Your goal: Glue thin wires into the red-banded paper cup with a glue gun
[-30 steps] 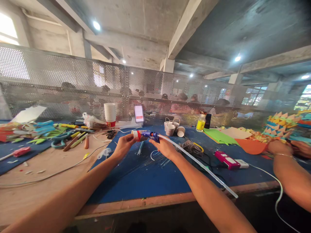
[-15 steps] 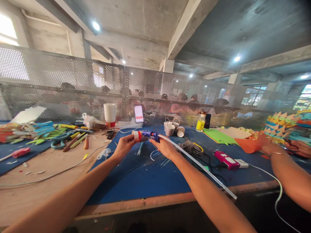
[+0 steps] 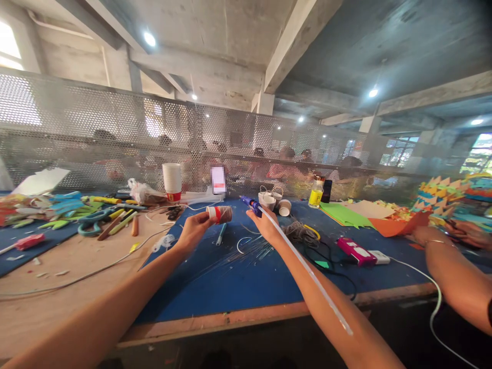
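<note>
My left hand [image 3: 192,231] is closed around the end of a small paper cup [image 3: 220,214] lying sideways in the air. The cup has a red band, and its right part looks wrapped in grey-brown cord. My right hand [image 3: 265,226] grips a blue glue gun [image 3: 252,205], its nozzle pointing up and left, apart from the cup. From its back a long, clear glue stick [image 3: 307,271] runs down over my right forearm. Beneath and between my hands, thin clear strands [image 3: 249,251] and a short blue stick [image 3: 221,234] lie on the blue mat [image 3: 215,292].
Small handled cups [image 3: 269,199] and a cord bundle [image 3: 302,231] lie beyond my right hand. A cup stack [image 3: 171,182], phone [image 3: 218,179] and scissors [image 3: 94,221] are to the left. At right are a yellow-labelled bottle [image 3: 315,193], a pink device [image 3: 355,251] and another person's arm [image 3: 453,271].
The glue gun has moved off the cup, up and to the right, its nozzle now raised. The cup stays in my left hand, and its cord-wrapped part has come into sight.
</note>
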### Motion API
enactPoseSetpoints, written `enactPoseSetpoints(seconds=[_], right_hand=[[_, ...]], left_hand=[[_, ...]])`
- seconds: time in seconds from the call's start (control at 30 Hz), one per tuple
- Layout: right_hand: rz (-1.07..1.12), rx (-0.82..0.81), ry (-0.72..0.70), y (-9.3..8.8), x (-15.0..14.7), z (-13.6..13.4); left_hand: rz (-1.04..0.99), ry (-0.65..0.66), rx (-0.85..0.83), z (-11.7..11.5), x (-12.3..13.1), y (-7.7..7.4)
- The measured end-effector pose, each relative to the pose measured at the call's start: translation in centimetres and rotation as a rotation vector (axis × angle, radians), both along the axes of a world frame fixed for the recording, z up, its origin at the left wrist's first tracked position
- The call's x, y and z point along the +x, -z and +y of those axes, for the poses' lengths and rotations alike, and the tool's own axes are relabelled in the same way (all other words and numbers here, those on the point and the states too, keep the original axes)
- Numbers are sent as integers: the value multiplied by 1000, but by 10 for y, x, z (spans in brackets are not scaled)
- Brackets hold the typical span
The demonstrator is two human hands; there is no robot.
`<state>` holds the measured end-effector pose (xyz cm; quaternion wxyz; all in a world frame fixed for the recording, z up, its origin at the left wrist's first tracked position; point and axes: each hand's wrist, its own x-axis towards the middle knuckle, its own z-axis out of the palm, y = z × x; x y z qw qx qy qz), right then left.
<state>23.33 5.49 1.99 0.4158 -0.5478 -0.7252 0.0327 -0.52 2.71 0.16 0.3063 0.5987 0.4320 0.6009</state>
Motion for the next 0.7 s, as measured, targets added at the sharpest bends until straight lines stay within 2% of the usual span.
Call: enactPoseSetpoints(seconds=[0.13,0.3,0.37,0.47,0.57,0.7], right_hand=[[-63,-74,92,3,12,10],[-49,21,71,10,15,16],[-6,69,-13,10,11,15],[19,113,-227,6,4,8],[-46,64,-416,3,-2,-3],[-169,-39,-568,5,-6,-14]], left_hand=[[-71,-25,-43,4,-5,1],[-167,-42,-97,7,-9,1],[-197,-47,-112,7,-11,0],[-213,-71,-108,9,-15,0],[-191,-126,-78,13,-22,2],[-168,-172,-17,21,-34,5]])
